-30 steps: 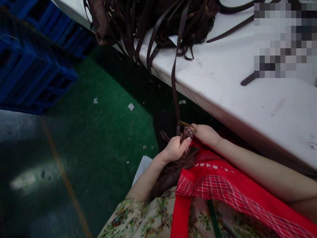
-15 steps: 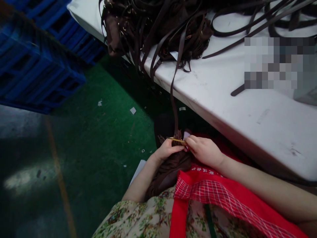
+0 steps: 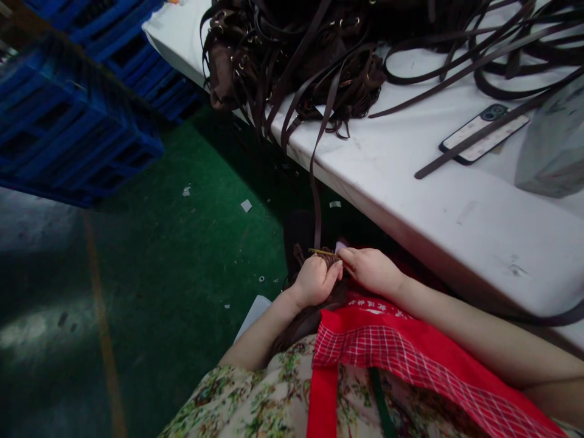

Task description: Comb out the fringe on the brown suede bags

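A dark brown bag with fringe lies on my lap, partly covered by my arm and hands. My left hand is closed around a bunch of its brown fringe strands. Close beside it on the right, my right hand pinches a thin gold-coloured tool. The tool's slim end lies across the top of the fringe, and its exact kind is too small to make out. A long brown strap runs from the table edge down to the bag.
Several brown bags with straps are heaped on the white table. A phone lies under a strap end beside a clear plastic bag. Blue pallets are stacked on the left. Paper scraps dot the green floor.
My left hand has turned and its fingers have closed over the fringe, where the thumb was stretched out before. The tool's visible part looks shorter. The view has shifted slightly.
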`<state>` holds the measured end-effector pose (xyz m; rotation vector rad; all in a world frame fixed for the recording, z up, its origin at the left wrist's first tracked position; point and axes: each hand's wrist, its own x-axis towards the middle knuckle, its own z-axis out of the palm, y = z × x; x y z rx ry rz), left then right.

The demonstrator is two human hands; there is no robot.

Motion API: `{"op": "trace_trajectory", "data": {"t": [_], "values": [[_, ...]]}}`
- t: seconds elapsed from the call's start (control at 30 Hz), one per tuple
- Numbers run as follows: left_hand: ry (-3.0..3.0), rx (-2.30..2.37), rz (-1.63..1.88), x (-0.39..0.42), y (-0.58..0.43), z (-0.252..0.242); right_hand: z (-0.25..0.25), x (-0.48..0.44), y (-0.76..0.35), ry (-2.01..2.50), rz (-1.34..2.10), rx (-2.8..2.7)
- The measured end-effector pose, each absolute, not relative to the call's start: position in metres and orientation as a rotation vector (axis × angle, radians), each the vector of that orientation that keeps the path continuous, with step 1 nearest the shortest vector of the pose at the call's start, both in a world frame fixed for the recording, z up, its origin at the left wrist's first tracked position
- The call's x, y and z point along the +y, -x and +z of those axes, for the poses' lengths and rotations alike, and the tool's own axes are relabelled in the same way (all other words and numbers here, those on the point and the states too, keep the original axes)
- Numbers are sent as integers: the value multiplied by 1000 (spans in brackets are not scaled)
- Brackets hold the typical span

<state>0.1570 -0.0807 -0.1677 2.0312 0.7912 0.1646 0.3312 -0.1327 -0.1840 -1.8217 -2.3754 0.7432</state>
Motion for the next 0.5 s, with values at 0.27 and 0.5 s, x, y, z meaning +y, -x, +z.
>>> {"op": "trace_trajectory", "data": {"t": [0.27,0.5], "values": [[-2318,759,185,-96,-164,-171,-185,-137,-334,2034,746,-2297],[-2278,864,117,-92,-157,-180,-176,-125,-336,2242,765,-2112]]}}
